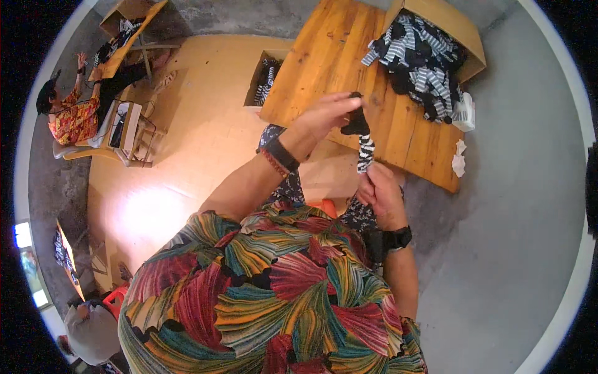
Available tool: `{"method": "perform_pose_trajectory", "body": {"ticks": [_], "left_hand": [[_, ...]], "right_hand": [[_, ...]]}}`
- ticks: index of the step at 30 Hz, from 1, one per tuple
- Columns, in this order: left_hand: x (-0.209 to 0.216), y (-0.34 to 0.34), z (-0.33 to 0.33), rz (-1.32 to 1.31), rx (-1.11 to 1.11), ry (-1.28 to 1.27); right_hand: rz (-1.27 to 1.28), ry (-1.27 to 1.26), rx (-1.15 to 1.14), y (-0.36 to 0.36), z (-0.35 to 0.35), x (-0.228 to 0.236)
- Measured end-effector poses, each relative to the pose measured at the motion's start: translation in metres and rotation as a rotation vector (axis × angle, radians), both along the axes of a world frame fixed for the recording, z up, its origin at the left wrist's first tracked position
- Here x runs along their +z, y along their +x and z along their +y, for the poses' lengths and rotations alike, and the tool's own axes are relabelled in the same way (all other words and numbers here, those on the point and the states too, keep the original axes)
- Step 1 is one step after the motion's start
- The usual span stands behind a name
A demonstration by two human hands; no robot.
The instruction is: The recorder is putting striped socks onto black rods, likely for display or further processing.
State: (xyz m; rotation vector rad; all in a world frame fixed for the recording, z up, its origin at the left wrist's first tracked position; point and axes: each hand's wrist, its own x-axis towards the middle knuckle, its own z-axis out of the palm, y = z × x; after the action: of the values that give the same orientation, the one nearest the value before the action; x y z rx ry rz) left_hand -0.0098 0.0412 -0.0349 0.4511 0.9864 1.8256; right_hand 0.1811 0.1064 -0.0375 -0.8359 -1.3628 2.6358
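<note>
A small knitted piece [356,124], black at the top with black-and-white stripes below, is stretched upright between my two hands over the near edge of the wooden table. Whether it is a sock or a glove, I cannot tell. My left hand [327,115] grips the black end at its fingertips, with the fingers fairly straight. Lower down and to the right, my right hand [380,190] closes around the striped end, its fingers curled. Part of that end is hidden in the fist.
A large pile of striped and black knitted pieces [420,59] spills from a cardboard box [470,47] onto the wooden table [336,47]. White tissue [459,159] lies at the table's right edge. Left of the table stands an open box [252,87]. Another person [75,118] sits at the far left.
</note>
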Motion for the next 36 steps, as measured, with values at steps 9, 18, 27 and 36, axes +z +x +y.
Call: {"method": "perform_pose_trajectory", "body": {"ticks": [9,18,27,36], "left_hand": [[0.000,-0.005,0.005,0.276,0.017,-0.243],[0.020,0.004,-0.007,0.692,-0.283,-0.472],[-0.055,0.026,-0.017,0.102,-0.210,-0.482],[-0.039,-0.030,-0.033,0.200,-0.125,-0.285]], "right_hand": [[-0.234,0.874,0.167,0.018,0.033,-0.011],[-0.219,1.182,0.443,0.020,0.049,0.016],[-0.022,1.653,0.670,-0.007,0.018,-0.008],[-0.218,0.581,0.303,0.027,0.018,-0.042]]}}
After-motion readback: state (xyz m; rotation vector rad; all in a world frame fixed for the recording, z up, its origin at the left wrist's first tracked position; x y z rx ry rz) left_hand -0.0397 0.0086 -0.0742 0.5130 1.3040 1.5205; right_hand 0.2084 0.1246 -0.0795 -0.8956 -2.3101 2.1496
